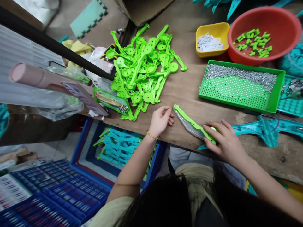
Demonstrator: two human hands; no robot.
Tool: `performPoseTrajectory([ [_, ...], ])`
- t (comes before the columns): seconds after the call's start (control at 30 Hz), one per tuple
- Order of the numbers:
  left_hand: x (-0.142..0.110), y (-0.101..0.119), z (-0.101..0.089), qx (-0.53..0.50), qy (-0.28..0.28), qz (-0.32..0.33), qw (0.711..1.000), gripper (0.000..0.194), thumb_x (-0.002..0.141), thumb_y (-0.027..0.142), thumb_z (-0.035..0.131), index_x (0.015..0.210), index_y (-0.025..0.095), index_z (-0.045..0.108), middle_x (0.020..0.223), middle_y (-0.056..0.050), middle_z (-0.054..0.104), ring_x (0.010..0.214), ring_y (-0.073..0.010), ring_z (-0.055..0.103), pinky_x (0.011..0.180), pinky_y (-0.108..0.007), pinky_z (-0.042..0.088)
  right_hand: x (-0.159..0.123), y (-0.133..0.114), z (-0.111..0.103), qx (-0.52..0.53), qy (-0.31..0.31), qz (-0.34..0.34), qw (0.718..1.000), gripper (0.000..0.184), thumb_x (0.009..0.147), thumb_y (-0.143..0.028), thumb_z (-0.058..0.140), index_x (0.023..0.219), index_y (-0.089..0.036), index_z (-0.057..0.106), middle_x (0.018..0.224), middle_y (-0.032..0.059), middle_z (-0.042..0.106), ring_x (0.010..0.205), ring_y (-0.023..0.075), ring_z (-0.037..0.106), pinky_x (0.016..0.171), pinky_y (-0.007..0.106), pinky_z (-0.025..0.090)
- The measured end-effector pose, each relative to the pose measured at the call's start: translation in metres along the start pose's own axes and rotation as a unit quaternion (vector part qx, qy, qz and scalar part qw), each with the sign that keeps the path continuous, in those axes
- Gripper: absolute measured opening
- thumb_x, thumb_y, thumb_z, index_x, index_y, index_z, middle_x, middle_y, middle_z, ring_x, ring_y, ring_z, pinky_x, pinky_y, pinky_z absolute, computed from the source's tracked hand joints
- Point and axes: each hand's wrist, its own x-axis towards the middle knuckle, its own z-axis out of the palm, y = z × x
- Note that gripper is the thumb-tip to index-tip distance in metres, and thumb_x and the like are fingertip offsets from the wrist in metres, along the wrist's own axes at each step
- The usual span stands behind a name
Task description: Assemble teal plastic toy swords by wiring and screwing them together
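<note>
Long green part: I find the long green part (188,119) on the wooden bench (183,85), close to its front edge, lying aslant between the two hands, with a see-through, blade-shaped piece (187,125) along its near side.
Right hand: I have the right hand (223,140) palm down over the part's rounded end, touching it, fingers spread; I cannot tell whether thumb and fingers pinch it.
Left hand: the left hand (163,119) is just beside the part's far tip, fingers curled in toward the thumb; I cannot tell whether they press together or hold anything.
Teal part: right of the right hand, I see a teal part (268,129) lying on the bench.
Green tray: beyond the right hand, the green tray (233,91) holds small metal pins (241,74) heaped along its far side.
Bowls: behind the tray, a yellow dish (223,30) with white pieces (208,42) stands against a red bowl (239,53) holding small green pieces (257,41).
Green pile: beyond the left hand, I see a heap of green parts (146,67).
Blue crate: below the bench edge, the blue crate (81,153) holds teal pieces (120,145) with green ones among them.
</note>
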Motion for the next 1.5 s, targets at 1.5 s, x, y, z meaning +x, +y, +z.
performPoseTrajectory([
  [1.5, -0.039, -0.001, 0.040, -0.139, -0.028, -0.068, 0.988, 0.047, 0.063, 0.028, 0.084, 0.099, 0.019, 0.053, 0.084, -0.001, 0.072, 0.078, -0.0115, 0.068, 0.075, -0.022, 0.054, -0.008, 0.002, 0.004, -0.017, -0.012, -0.025, 0.999, 0.039, 0.089, -0.044, 0.059, 0.121, -0.023, 0.061, 0.109, 0.0090, 0.065, 0.104, 0.0240, 0.051, 0.097, 0.041, 0.036],
])
